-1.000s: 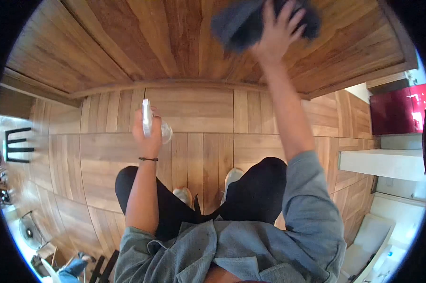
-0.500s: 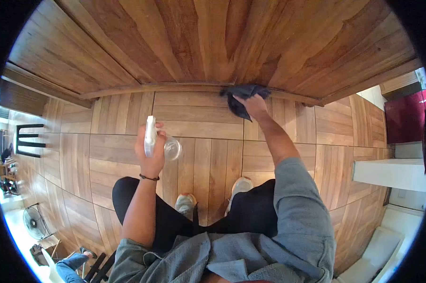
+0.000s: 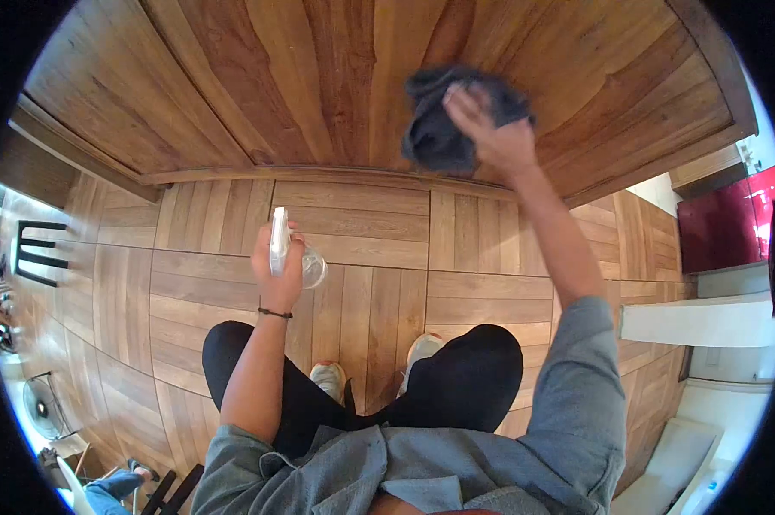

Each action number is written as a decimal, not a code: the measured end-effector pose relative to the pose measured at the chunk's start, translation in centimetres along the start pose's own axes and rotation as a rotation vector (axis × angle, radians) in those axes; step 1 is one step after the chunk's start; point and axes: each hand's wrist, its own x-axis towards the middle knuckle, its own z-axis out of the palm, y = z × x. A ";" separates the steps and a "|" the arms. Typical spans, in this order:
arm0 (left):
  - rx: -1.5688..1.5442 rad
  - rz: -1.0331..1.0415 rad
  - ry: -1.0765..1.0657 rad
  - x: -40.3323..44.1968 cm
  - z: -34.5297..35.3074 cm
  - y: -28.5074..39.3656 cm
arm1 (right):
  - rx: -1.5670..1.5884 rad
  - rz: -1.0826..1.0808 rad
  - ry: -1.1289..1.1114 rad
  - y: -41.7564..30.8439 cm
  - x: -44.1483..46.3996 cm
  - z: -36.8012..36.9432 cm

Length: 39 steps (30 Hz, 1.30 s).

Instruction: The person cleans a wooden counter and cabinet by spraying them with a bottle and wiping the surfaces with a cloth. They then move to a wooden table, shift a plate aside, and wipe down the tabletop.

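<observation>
My left hand (image 3: 277, 264) is wrapped round the white trigger head of a clear spray bottle (image 3: 314, 269), held above the floor. The bottle's clear body shows to the right of my fingers. Over at the brown wooden panel (image 3: 319, 86), my right hand (image 3: 495, 129) holds a dark grey cloth (image 3: 439, 129) against the surface. The fingers on the cloth look somewhat spread and are blurred by motion. The cloth is bunched and lies above the panel's bottom edge.
Wood-patterned tiles (image 3: 353, 318) cover the floor, with my shoes on them. To the left are a dark-framed chair (image 3: 39, 253) and a fan (image 3: 42, 405). A red cabinet (image 3: 722, 219) and a white ledge (image 3: 696, 319) stand to the right. Another person's leg (image 3: 112, 489) shows at lower left.
My right hand has moved the cloth up from the panel's bottom edge onto its face. My left hand keeps the spray bottle in nearly the same place. The view has shifted slightly.
</observation>
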 end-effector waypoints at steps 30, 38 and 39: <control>0.163 0.044 0.040 1.9 -0.2 -0.2 | -0.011 0.084 -0.376 -14.8 -8.2 9.8; 0.020 -0.062 0.020 2.5 1.4 -2.2 | -0.281 0.219 0.097 -6.1 0.5 -0.2; 0.009 -0.079 0.023 2.6 1.6 -3.2 | -0.314 0.237 0.146 -4.6 2.0 -1.8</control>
